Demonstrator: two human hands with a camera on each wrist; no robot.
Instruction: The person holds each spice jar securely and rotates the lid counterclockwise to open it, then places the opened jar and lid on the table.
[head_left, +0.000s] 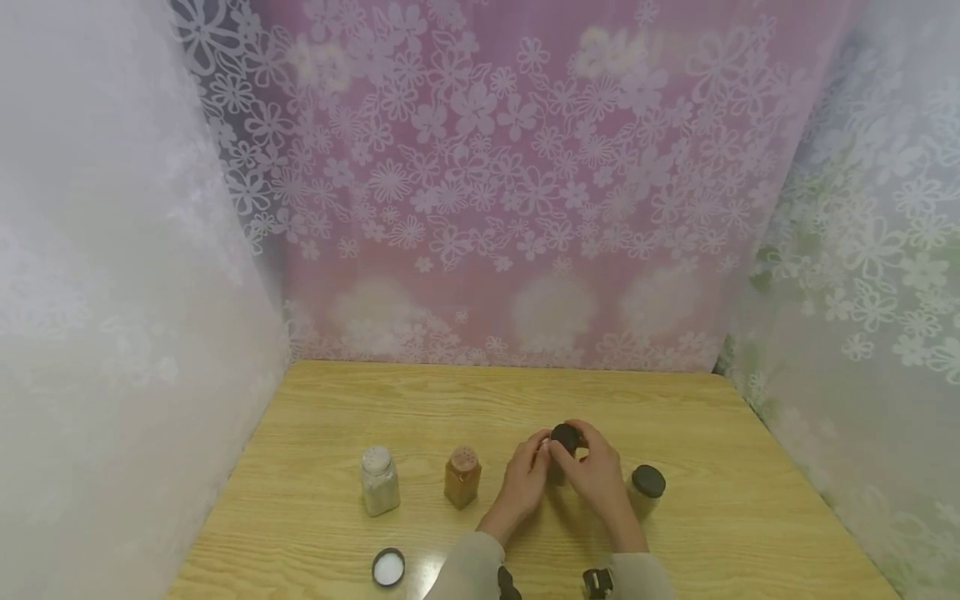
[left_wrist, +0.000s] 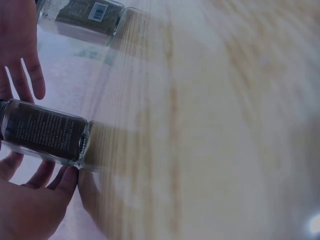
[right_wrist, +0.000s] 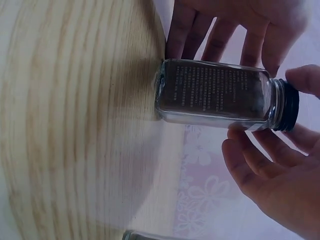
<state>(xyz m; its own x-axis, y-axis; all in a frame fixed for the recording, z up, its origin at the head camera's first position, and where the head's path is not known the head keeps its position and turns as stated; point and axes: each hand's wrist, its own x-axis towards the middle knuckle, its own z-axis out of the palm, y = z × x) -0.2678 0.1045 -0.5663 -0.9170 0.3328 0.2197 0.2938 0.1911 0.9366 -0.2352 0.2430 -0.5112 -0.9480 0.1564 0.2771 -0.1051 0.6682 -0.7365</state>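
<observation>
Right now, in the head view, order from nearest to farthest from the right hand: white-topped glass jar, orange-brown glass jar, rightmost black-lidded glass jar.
1. Rightmost jar: right of the right hand.
2. Orange-brown jar: left, past the left hand.
3. White-topped jar: far left.

A wood-grained table (head_left: 337, 412) is backed by a pink-purple hanging (head_left: 480, 183) patterned with white flowers and flanked by pale, flower-printed sheets (head_left: 877, 250); bright glare (head_left: 427, 573) is reflected off its surface.

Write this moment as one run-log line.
left hand: holds jar | right hand: pinches black lid | jar: upright on table | others: capped jar, white shaker, brown shaker, loose lid
</observation>
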